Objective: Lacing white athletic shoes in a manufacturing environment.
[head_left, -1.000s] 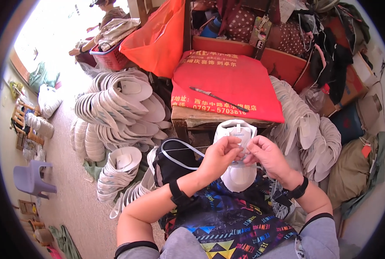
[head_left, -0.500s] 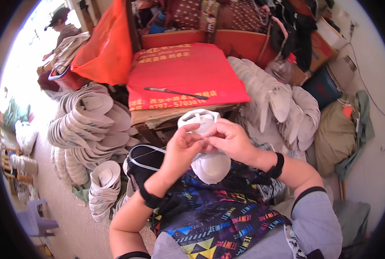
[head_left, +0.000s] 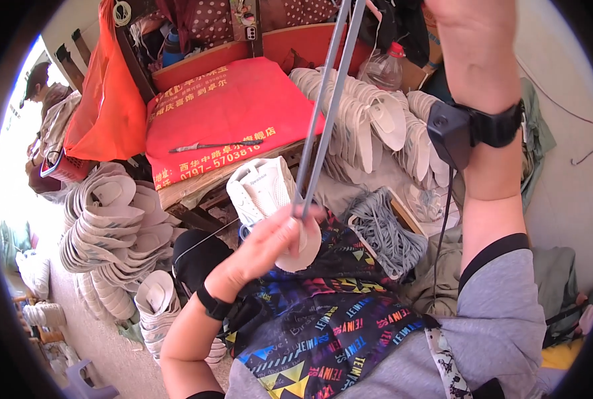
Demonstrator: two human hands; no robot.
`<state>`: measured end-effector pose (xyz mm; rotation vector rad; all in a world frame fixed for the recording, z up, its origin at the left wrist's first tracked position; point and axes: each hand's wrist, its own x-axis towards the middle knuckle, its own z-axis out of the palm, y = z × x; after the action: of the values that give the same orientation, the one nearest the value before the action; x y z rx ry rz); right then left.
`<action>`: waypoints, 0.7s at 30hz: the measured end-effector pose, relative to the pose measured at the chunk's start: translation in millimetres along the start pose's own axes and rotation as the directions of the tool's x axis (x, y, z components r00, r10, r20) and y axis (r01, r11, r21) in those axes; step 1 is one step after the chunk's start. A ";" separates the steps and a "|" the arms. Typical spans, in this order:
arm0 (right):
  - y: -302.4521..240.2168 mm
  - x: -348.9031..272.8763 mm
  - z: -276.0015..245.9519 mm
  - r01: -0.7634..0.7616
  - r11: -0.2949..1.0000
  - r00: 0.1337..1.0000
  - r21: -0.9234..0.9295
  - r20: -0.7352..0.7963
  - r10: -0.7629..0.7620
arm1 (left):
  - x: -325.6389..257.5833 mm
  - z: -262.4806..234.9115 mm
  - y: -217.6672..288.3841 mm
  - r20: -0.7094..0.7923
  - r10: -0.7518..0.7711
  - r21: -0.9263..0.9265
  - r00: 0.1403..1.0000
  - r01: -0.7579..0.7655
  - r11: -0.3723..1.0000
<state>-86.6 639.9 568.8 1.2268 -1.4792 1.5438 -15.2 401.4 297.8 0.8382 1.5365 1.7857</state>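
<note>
A white shoe upper (head_left: 260, 189) rests above my lap, its rounded end tilted down toward the patterned apron. My left hand (head_left: 273, 243) is closed around its middle, the fingers slightly blurred. From that grip a grey shoelace (head_left: 320, 123) runs up in two taut, nearly parallel strands past the top edge. My right arm stretches far up, with a black strap and a small black box on the forearm. Only the base of my right hand (head_left: 473, 16) shows at the top edge; its fingers are out of the picture.
A bundle of grey laces (head_left: 386, 233) lies right of my lap. Ahead, a red cloth (head_left: 223, 110) covers a wooden bench, with a thin dark tool (head_left: 216, 145) on it. Stacked shoe uppers (head_left: 110, 213) stand left, others (head_left: 356, 120) right. A person (head_left: 40, 100) is far left.
My right hand has gone from the shoe upper to beyond the top edge, and the lace is now stretched upward. My left hand stays at the upper. The view has shifted right.
</note>
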 end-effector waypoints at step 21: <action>37.8 -298.9 62.3 -0.609 0.521 0.268 -0.597 0.463 0.845 | -61.5 -55.0 -8.8 -0.780 -0.020 0.119 0.625 0.179 0.977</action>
<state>-9.1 615.2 272.0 0.9907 -3.0906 1.2252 -21.8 320.9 278.7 -0.0265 2.2639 2.0604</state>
